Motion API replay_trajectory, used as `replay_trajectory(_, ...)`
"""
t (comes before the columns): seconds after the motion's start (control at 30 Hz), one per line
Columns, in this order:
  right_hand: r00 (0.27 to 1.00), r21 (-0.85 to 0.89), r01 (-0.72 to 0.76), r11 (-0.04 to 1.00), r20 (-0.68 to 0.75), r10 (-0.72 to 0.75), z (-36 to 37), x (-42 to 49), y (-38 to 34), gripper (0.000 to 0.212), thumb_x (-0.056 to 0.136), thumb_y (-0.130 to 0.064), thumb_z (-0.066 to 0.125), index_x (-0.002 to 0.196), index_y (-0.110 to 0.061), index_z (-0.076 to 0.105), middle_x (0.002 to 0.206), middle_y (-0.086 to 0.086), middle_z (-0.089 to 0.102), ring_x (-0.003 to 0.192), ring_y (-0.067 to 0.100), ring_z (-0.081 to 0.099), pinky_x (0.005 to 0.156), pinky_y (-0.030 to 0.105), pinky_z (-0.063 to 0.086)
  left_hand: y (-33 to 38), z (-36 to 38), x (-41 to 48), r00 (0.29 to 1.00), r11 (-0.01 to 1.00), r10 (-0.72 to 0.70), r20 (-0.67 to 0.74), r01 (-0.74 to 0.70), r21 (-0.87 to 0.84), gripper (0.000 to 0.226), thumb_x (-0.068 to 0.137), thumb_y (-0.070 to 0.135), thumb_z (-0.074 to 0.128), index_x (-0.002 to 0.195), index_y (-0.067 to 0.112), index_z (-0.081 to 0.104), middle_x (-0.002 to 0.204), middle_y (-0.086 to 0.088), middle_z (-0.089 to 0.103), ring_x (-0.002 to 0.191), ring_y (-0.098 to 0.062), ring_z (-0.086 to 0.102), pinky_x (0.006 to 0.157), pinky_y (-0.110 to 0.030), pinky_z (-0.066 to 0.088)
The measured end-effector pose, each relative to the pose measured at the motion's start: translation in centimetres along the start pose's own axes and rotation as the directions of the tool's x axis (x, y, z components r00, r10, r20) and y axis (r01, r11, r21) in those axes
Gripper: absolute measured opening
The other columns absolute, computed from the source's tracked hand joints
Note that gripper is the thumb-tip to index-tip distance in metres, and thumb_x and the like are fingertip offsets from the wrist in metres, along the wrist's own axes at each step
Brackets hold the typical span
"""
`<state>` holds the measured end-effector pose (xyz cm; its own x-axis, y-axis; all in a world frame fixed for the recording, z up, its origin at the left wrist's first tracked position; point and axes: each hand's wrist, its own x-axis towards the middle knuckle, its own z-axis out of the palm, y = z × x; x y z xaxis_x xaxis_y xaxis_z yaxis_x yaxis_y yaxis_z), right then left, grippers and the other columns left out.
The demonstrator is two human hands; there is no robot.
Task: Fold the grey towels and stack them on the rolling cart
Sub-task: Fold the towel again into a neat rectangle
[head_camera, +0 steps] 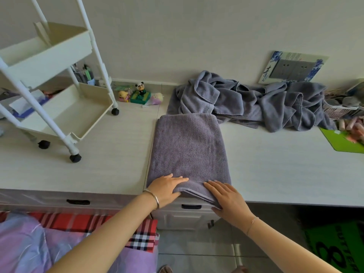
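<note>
A folded grey towel (189,148) lies lengthwise on the white counter (275,164), its near end at the front edge. My left hand (167,187) rests on its near-left corner with the fingers straight. On the near-right corner, my right hand (226,198) presses flat, where the layered edge hangs slightly over the counter. Behind it, against the wall, a crumpled heap of grey towels (256,103) spreads to the right. The white rolling cart (59,54) stands on the counter at the left. No towels show in its upper tray or lower tray (94,115).
Small toy figures (140,94) stand by the wall between cart and heap. A green mat (342,142) and a wire basket (342,109) sit at the far right. Drawers lie under the counter, and checked and purple bedding (78,233) at lower left.
</note>
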<state>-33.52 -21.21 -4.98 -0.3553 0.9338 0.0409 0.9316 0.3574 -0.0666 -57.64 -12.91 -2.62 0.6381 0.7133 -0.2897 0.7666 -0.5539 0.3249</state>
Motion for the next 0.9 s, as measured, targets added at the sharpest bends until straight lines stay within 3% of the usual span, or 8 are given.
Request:
replay_trajectory(0.1, 0.981, 0.091, -0.195, 0.977, 0.037, 0.192, -2.3, 0.6, 0.4, 0.045, 0.067, -0.014, 0.075, 0.111, -0.018, 0.064, 0.102, 0.002, 0.070, 0.093, 0.026, 0.067, 0.077, 0.032, 0.053, -0.4, -3.1, -0.4, 0.997, 0.999, -0.025, -0.066, 0.022, -0.044, 0.035, 0.094, 0.034, 0.047, 0.129, 0.035, 0.050, 0.116, -0.003, 0.065, 0.108, -0.025, 0.058, 0.082, -0.029, 0.043)
replay_trajectory(0.2, 0.968, 0.223, -0.244, 0.944, 0.121, 0.221, -5.8, 1.9, 2.6, 0.014, 0.089, -0.018, 0.058, 0.100, -0.017, 0.065, 0.089, 0.002, 0.070, 0.081, 0.025, 0.064, 0.069, 0.028, 0.047, -2.3, -5.7, -0.8, 0.998, 0.995, -0.056, 0.007, 0.056, 0.077, 0.019, 0.093, 0.036, 0.049, 0.107, 0.028, 0.060, 0.103, 0.000, 0.067, 0.096, -0.022, 0.060, 0.075, -0.028, 0.043)
replay_trajectory(0.33, 0.983, 0.586, -0.170, 0.793, 0.159, 0.093, -11.2, 4.1, 5.7, 0.004, 0.085, -0.010, 0.067, 0.086, -0.007, 0.068, 0.083, 0.003, 0.070, 0.077, 0.010, 0.064, 0.072, 0.010, 0.045, -3.7, -9.8, -0.9, 0.984, 0.960, -0.048, 0.169, 0.092, -0.264, 0.013, 0.089, 0.034, 0.060, 0.090, 0.022, 0.064, 0.084, 0.000, 0.064, 0.076, -0.015, 0.056, 0.071, -0.028, 0.041)
replay_trajectory(0.4, 0.967, 0.717, -0.238, 0.656, 0.237, 0.091, -13.2, 5.1, 7.0, 0.007, 0.084, -0.015, 0.069, 0.087, -0.009, 0.069, 0.087, 0.004, 0.071, 0.081, 0.005, 0.062, 0.079, 0.020, 0.048, -3.5, -12.5, -0.6, 0.971, 0.891, -0.049, 0.233, 0.147, -0.430, 0.014, 0.086, 0.035, 0.064, 0.078, 0.023, 0.065, 0.071, 0.005, 0.060, 0.068, -0.010, 0.054, 0.065, -0.021, 0.040)
replay_trajectory(0.6, 0.914, 0.896, -0.405, 0.183, 0.403, 0.048, -15.6, 8.0, 8.1, 0.030, 0.087, -0.016, 0.057, 0.114, -0.006, 0.065, 0.114, 0.004, 0.069, 0.107, 0.014, 0.063, 0.094, 0.027, 0.049, -5.1, -16.8, 0.5, 0.885, 0.570, -0.125, 0.449, 0.434, -0.697, 0.025, 0.082, 0.034, 0.066, 0.093, 0.012, 0.070, 0.096, -0.009, 0.073, 0.083, -0.019, 0.070, 0.072, -0.026, 0.056)
replay_trajectory(0.67, 0.904, 0.930, -0.361, 0.072, 0.330, 0.272, -13.1, 9.9, 7.6, 0.018, 0.090, -0.017, 0.057, 0.103, -0.012, 0.068, 0.097, -0.004, 0.070, 0.096, 0.012, 0.062, 0.086, 0.024, 0.048, -6.8, -15.2, 1.4, 0.893, 0.389, -0.310, 0.328, 0.433, -0.813, 0.032, 0.083, 0.040, 0.064, 0.098, 0.012, 0.069, 0.098, -0.011, 0.072, 0.087, -0.021, 0.068, 0.078, -0.028, 0.054)
replay_trajectory(0.8, 0.676, 0.890, -0.456, 0.014, 0.337, 0.655, -6.3, 12.0, 6.8, 0.032, 0.090, -0.030, 0.060, 0.114, -0.009, 0.063, 0.099, 0.004, 0.063, 0.093, 0.017, 0.054, 0.082, 0.030, 0.045, -9.1, -9.3, 1.7, 0.771, -0.118, -0.560, 0.302, 0.287, -0.951, 0.052, 0.086, 0.057, 0.051, 0.103, 0.009, 0.057, 0.092, -0.008, 0.062, 0.075, -0.018, 0.058, 0.071, -0.030, 0.047)
replay_trajectory(0.9, 0.696, 0.846, -0.533, 0.019, 0.426, 0.577, -4.1, 10.5, 6.5, 0.035, 0.089, -0.036, 0.061, 0.111, -0.009, 0.063, 0.108, 0.006, 0.066, 0.101, 0.019, 0.059, 0.095, 0.033, 0.045, -8.6, -5.7, 0.3, 0.793, -0.033, -0.510, 0.334, 0.370, -0.928, 0.091, 0.061, 0.067, 0.070, 0.126, 0.005, 0.054, 0.116, -0.007, 0.062, 0.100, -0.024, 0.060, 0.086, -0.036, 0.049)
